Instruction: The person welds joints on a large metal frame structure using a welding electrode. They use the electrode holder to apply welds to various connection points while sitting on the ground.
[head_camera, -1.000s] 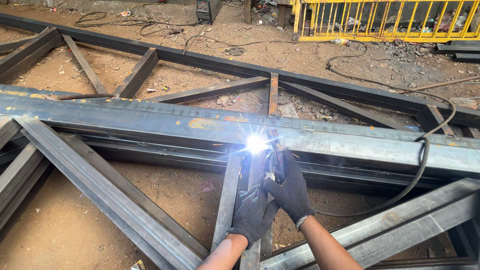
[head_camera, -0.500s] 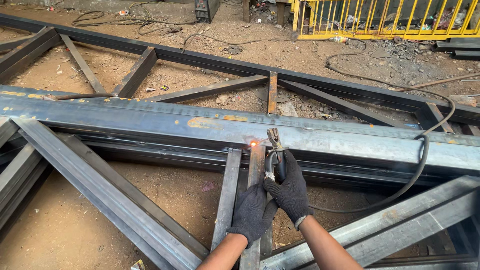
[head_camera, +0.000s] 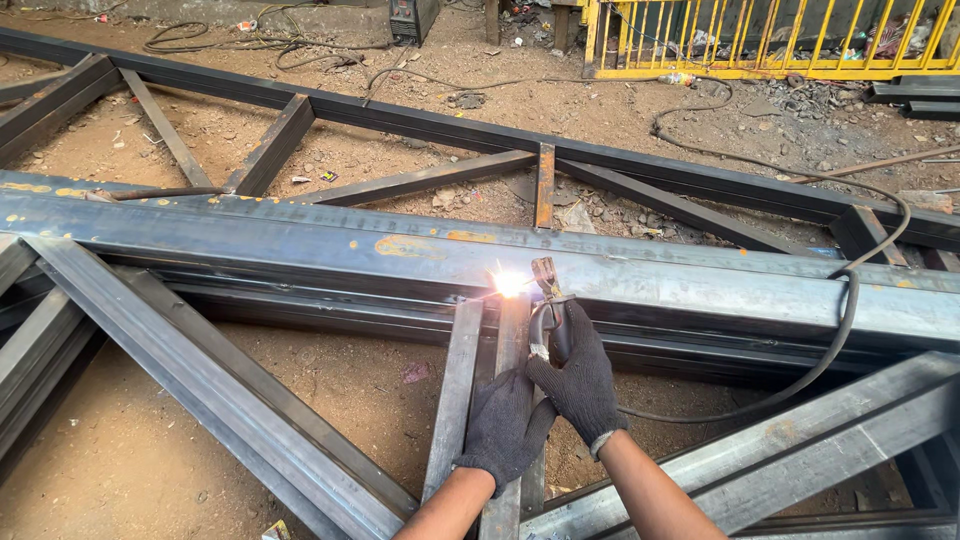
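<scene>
My right hand (head_camera: 583, 380), in a dark glove, grips a welding electrode holder (head_camera: 548, 300) whose tip points up and left at a bright arc spark (head_camera: 510, 283). The spark sits where a short upright steel bar (head_camera: 510, 340) meets the long horizontal steel beam (head_camera: 300, 245). Just below and left, my left hand (head_camera: 505, 425), also in a dark glove, rests on the short bar and against my right hand. A black cable (head_camera: 840, 340) runs from the holder to the right and loops over the beam.
Steel truss members lie over sandy ground: diagonal bars (head_camera: 200, 400) at the left, another (head_camera: 760, 450) at the lower right, and a far frame (head_camera: 420, 125) behind. A yellow railing (head_camera: 760, 40) and loose cables (head_camera: 250, 40) stand at the back.
The arc was bright a second ago, faded to a small glow, and now burns bright again at the same joint. Both hands have stayed nearly in place.
</scene>
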